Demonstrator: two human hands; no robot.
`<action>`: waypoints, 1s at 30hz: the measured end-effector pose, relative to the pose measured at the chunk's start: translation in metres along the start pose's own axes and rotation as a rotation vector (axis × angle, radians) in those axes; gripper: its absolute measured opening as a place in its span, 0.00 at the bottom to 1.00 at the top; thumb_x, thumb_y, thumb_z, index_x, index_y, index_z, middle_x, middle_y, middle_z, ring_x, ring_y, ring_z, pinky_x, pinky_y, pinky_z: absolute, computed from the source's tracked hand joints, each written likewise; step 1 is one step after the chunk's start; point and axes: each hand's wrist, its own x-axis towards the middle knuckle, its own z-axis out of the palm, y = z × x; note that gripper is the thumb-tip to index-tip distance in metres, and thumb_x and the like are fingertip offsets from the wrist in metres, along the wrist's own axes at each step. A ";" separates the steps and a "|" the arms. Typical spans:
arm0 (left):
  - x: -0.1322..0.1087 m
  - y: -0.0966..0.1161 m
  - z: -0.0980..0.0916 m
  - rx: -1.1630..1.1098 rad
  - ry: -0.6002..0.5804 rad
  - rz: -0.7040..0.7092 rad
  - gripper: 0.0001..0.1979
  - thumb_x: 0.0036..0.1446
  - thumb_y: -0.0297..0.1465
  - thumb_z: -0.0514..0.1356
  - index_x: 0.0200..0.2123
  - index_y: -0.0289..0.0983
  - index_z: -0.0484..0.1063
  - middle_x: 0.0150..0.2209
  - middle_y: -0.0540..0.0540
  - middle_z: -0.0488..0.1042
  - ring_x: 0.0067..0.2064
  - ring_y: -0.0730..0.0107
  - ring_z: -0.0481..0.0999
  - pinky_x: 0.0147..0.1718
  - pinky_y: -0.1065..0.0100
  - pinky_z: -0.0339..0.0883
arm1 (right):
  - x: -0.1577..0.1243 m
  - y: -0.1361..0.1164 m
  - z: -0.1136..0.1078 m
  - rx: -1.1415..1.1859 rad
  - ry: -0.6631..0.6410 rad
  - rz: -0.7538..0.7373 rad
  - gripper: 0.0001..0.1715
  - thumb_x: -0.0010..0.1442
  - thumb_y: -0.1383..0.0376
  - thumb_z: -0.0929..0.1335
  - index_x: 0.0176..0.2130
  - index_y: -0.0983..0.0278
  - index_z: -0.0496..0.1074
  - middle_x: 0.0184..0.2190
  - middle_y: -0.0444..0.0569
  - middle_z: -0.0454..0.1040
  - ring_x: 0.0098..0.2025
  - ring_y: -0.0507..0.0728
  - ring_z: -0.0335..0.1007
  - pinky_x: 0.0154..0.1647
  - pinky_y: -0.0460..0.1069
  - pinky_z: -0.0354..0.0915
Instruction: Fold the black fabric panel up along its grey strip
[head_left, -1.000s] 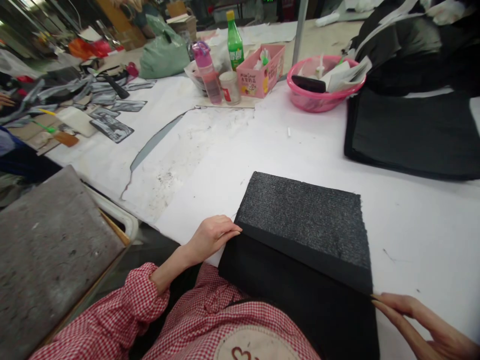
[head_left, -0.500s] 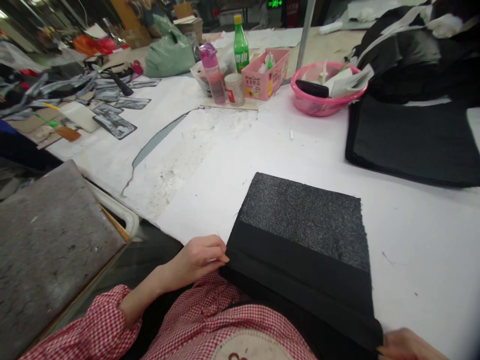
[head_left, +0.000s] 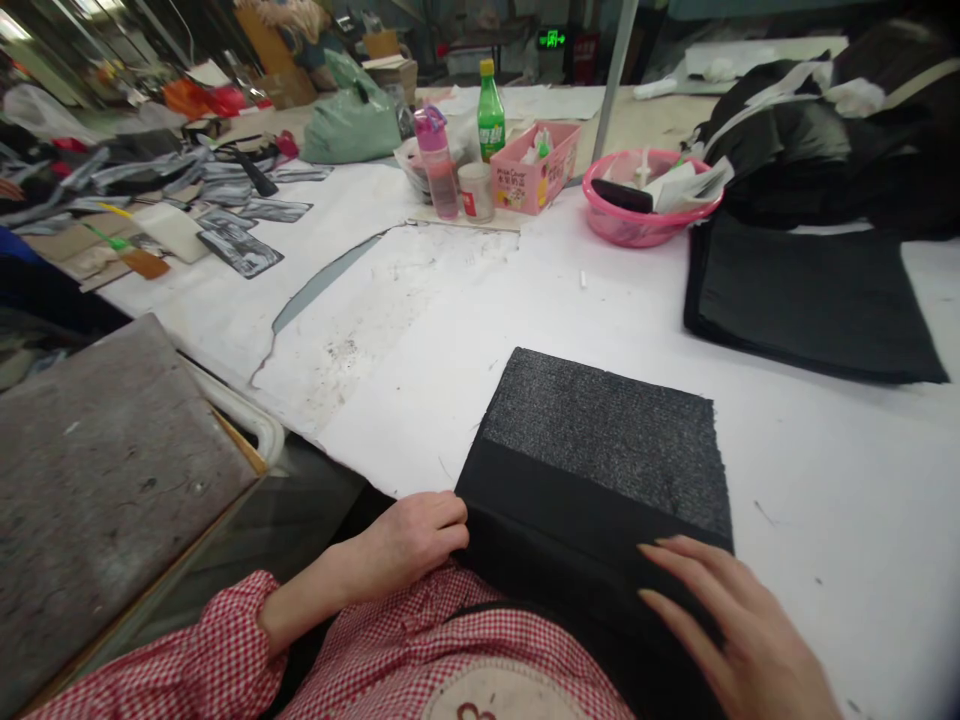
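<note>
A black fabric panel (head_left: 555, 490) lies at the table's near edge, its lower part smooth and hanging toward my lap. Its far part is a speckled dark grey textured strip (head_left: 600, 420). At the panel's left edge, my left hand (head_left: 424, 530) is closed, pinching the cloth at the fold. My right hand (head_left: 742, 630) rests on the right side of the smooth black part, fingers stretched out and apart. The lower end of the panel is lost against the dark cloth on my lap.
A stack of black fabric pieces (head_left: 810, 300) lies at right. Farther back stand a pink basin (head_left: 637, 232), a pink box (head_left: 525, 185), a green bottle (head_left: 491, 115) and a purple-capped bottle (head_left: 442, 180). A grey board (head_left: 112, 480) is at left, and the table paper (head_left: 420, 350) is torn.
My right hand has left the panel's lower right corner and moved up and left onto the cloth, its fingers now spread. My left hand stays at the left edge.
</note>
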 end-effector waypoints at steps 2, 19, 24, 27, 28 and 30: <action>-0.003 -0.002 0.000 0.013 0.001 -0.007 0.10 0.65 0.22 0.50 0.35 0.36 0.68 0.36 0.47 0.67 0.37 0.66 0.65 0.35 0.67 0.61 | 0.011 -0.023 0.019 0.000 -0.076 -0.107 0.19 0.65 0.49 0.64 0.52 0.50 0.71 0.54 0.48 0.69 0.53 0.64 0.68 0.50 0.62 0.69; 0.026 0.034 -0.024 0.116 0.298 0.040 0.15 0.61 0.39 0.63 0.46 0.36 0.70 0.47 0.42 0.69 0.53 0.55 0.65 0.53 0.54 0.60 | -0.003 -0.048 0.062 -0.023 -0.018 -0.376 0.07 0.64 0.67 0.64 0.42 0.60 0.71 0.55 0.52 0.70 0.54 0.62 0.69 0.49 0.59 0.72; 0.048 0.034 0.004 0.196 0.149 0.193 0.42 0.53 0.48 0.67 0.63 0.35 0.57 0.55 0.36 0.66 0.57 0.50 0.64 0.55 0.51 0.60 | 0.011 -0.050 0.051 -0.146 -0.083 -0.541 0.25 0.62 0.69 0.64 0.58 0.56 0.67 0.59 0.56 0.66 0.57 0.63 0.67 0.48 0.58 0.73; 0.044 0.029 0.017 0.216 0.131 0.235 0.30 0.63 0.38 0.62 0.63 0.35 0.57 0.53 0.37 0.68 0.53 0.55 0.68 0.51 0.55 0.62 | 0.021 -0.056 0.044 -0.184 -0.149 -0.647 0.27 0.59 0.68 0.67 0.57 0.53 0.68 0.60 0.57 0.65 0.60 0.65 0.63 0.49 0.58 0.72; 0.040 0.029 0.021 0.222 0.138 0.245 0.26 0.65 0.33 0.59 0.63 0.35 0.57 0.52 0.37 0.69 0.53 0.56 0.68 0.51 0.56 0.62 | 0.022 -0.058 0.042 -0.190 -0.172 -0.669 0.25 0.58 0.68 0.68 0.55 0.53 0.71 0.61 0.56 0.64 0.61 0.65 0.62 0.50 0.59 0.72; 0.032 0.028 0.024 0.215 0.156 0.269 0.23 0.67 0.27 0.55 0.63 0.36 0.58 0.52 0.38 0.70 0.52 0.58 0.68 0.52 0.58 0.61 | 0.020 -0.060 0.039 -0.193 -0.206 -0.683 0.20 0.57 0.66 0.70 0.49 0.53 0.74 0.62 0.53 0.63 0.60 0.66 0.63 0.51 0.59 0.71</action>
